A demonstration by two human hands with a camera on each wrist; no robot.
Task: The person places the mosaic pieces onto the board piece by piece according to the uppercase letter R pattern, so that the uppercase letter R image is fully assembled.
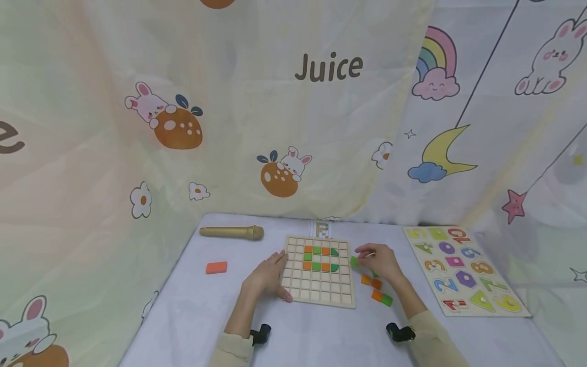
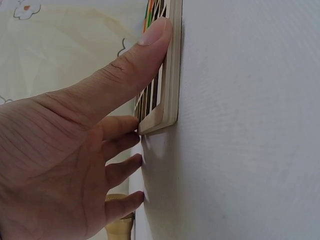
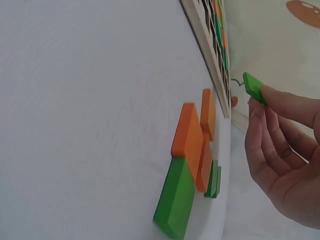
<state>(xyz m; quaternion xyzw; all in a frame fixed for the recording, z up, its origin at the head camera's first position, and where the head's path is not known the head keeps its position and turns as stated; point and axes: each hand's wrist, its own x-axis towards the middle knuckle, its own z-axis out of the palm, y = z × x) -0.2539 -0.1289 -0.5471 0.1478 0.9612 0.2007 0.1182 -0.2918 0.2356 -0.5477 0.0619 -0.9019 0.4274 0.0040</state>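
Observation:
My left hand [image 1: 268, 278] rests at the left side of a wooden grid board [image 1: 316, 295]. In the left wrist view, its thumb lies over the board's edge and the other fingers extend beside the corner. Orange and green tiles [image 1: 317, 250] form a C-like shape in the grid, with rounded green pieces at two ends. My right hand [image 1: 380, 260], just right of the board, pinches a green tile [image 3: 253, 87] between thumb and fingertips, raised off the table. Below it lie loose orange tiles [image 3: 187, 130] and green tiles [image 3: 175, 195].
A gold toy microphone [image 1: 231, 232] and a coral-orange block [image 1: 216, 267] lie at the left. Behind the board is a small pattern card [image 1: 322, 229]. A number-and-shape puzzle board [image 1: 465, 272] lies at the right. Printed cloth [image 1: 238, 102] hangs behind the table.

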